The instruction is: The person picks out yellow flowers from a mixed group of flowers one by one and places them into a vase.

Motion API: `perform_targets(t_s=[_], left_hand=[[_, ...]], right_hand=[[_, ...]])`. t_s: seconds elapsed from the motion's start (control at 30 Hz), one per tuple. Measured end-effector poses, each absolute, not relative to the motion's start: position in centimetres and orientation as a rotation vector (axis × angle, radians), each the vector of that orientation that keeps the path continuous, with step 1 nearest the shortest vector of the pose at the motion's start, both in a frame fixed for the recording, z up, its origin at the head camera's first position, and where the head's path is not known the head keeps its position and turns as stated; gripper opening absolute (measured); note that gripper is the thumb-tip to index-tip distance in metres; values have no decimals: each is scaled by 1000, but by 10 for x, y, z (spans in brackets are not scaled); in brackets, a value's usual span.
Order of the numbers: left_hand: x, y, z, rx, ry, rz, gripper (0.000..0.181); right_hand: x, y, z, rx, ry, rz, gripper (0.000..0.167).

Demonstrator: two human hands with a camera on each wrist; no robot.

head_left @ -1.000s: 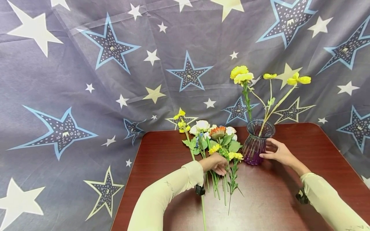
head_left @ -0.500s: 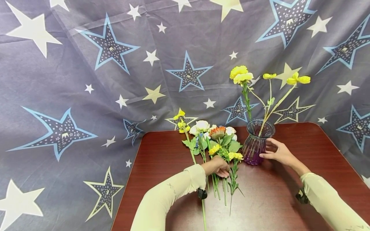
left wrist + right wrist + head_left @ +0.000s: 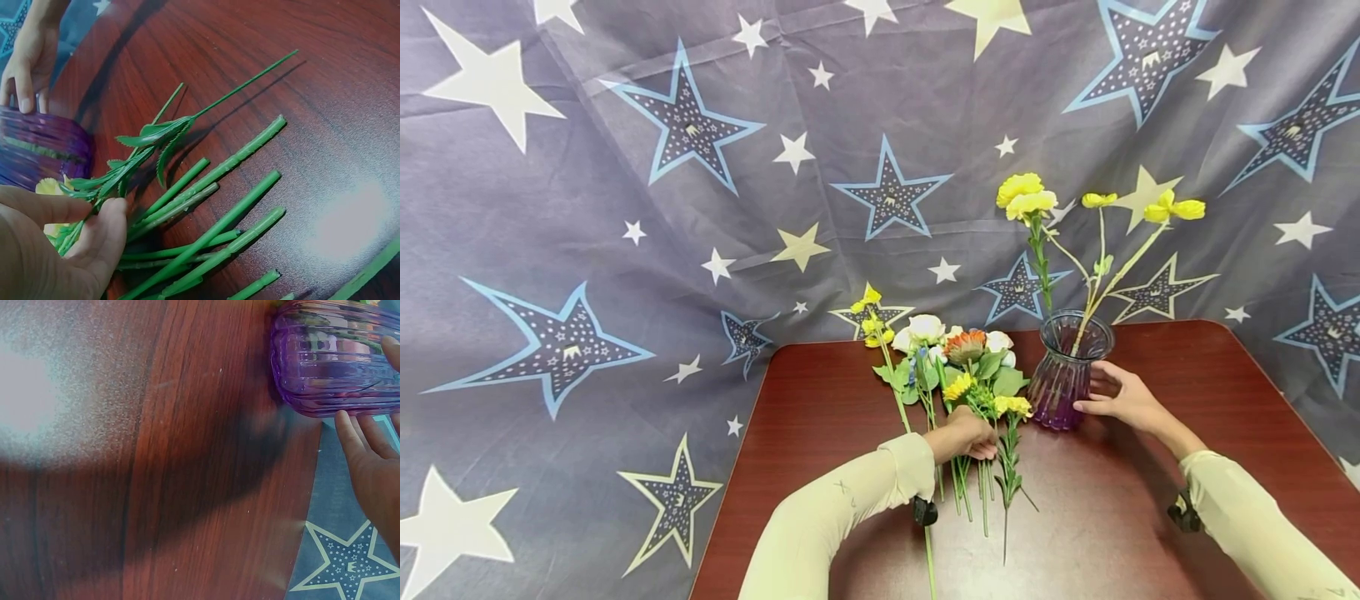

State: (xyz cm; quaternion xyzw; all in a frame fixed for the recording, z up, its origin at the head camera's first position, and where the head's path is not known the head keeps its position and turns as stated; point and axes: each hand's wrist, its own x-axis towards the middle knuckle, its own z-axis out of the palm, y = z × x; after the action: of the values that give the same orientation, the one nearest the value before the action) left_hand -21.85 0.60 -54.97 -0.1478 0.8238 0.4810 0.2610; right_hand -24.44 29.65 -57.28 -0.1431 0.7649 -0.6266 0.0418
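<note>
In the head view my left hand (image 3: 966,435) is over the pile of artificial flowers, beside a leafy yellow-flowered stem (image 3: 1009,458). The left wrist view shows thumb and finger of my left hand (image 3: 75,244) pinching that leafy green stem (image 3: 140,156). At its right stands a clear-to-purple ribbed glass vase (image 3: 1060,387), holding tall yellow flowers (image 3: 1030,200). My right hand (image 3: 1126,400) rests its fingers and thumb around the vase's right side; in the right wrist view the fingertips touch the purple glass (image 3: 331,369).
White roses (image 3: 925,327), an orange bloom (image 3: 966,345) and a small yellow bloom (image 3: 958,387) lie with their stems toward the front of the brown table (image 3: 1075,517). A long yellow-flowered stem (image 3: 895,387) lies at the left. Star-patterned cloth (image 3: 850,108) hangs behind.
My left hand has moved slightly right and the leafy stem beneath it has shifted a little right. The right hand and vase have stayed put.
</note>
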Motion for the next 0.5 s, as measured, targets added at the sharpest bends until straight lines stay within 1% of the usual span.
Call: perform_targets(t_s=[0.07,0.1,0.2,0.23,0.27,0.3,0.33,0.4,0.43,0.47,0.5], left_hand=[[-225,9,-563,-390,2253,1307,14],[-235,9,-582,-392,2249,1331,11],[-264,12,-642,-372,2224,1344,18],[-271,12,-654,-365,2208,1348,20],[-270,14,-649,-357,2229,1332,19],[-272,12,-653,-359,2202,1339,19],[-267,12,-642,-354,2218,1334,19],[-252,10,-609,-378,2240,1348,16],[-240,10,-585,-374,2271,1341,16],[-231,9,-569,-377,2293,1349,18],[-228,7,-566,-380,2286,1372,16]], right_hand=[[-244,297,-573,-436,2341,-1916,57],[-244,296,-573,-436,2342,-1916,57],[-244,297,-571,-438,2359,-1903,58],[-244,297,-570,-441,2366,-1896,59],[-244,297,-570,-439,2377,-1891,59],[-244,297,-570,-441,2384,-1884,60],[-243,297,-569,-440,2386,-1882,60],[-243,297,-569,-440,2378,-1884,60],[-243,296,-569,-437,2367,-1892,59],[-242,296,-569,-436,2357,-1902,59],[-242,296,-569,-437,2343,-1915,59]])
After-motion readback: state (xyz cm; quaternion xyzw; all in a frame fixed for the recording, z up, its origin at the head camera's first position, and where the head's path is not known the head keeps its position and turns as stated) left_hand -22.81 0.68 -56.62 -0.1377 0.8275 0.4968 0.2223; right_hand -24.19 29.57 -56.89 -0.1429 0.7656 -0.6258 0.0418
